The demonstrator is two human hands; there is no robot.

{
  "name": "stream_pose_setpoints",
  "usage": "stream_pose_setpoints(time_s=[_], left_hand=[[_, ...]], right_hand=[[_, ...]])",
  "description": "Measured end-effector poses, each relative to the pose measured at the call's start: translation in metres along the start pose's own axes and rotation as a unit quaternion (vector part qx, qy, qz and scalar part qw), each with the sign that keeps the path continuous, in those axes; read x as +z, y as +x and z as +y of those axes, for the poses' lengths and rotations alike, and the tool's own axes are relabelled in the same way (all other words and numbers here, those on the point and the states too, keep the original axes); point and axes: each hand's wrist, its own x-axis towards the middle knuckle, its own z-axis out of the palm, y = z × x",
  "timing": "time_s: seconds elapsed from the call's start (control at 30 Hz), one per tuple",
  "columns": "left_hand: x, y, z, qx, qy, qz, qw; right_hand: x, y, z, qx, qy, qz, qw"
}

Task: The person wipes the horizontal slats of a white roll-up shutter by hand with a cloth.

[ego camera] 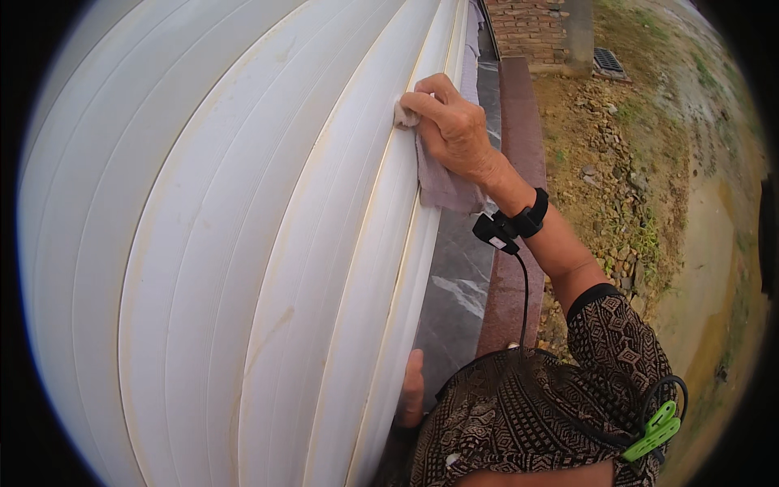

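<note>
My right hand presses a bunched, greyish-pink cloth against a white slatted panel that looks like a roller shutter. One part of the cloth pokes out by the fingertips; the rest hangs below the palm. Yellowish-brown stains run along the panel's seams, and a brown smear marks one slat. Low beside the panel's edge, part of what appears to be my left hand shows; the rest is hidden and its grip cannot be seen. Pale lilac fabric lies along the panel's base beyond my right hand.
A grey marble-patterned floor strip and a reddish stone edge border the panel. Rubble and wet ground lie to the right. A brick wall and drain grate are ahead. A black cable hangs from my wrist device.
</note>
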Motion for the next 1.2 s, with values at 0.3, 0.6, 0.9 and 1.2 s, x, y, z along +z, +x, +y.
stream_pose_setpoints(time_s=[0.3,0.6,0.9,1.2], left_hand=[[0.004,0.017,0.01,0.013,0.02,0.003,1.0],[0.01,0.013,0.022,-0.009,0.013,-0.007,1.0],[0.004,0.043,0.089,-0.09,0.064,-0.13,0.985],[0.028,0.035,0.038,0.007,0.097,-0.01,0.995]], right_hand=[[-0.008,-0.006,-0.046,0.022,0.116,-0.036,0.992],[-0.01,-0.012,-0.072,-0.126,0.157,0.011,0.98],[0.024,0.012,0.109,0.094,-0.036,0.07,0.992],[0.002,-0.008,0.014,0.09,0.189,0.018,0.978]])
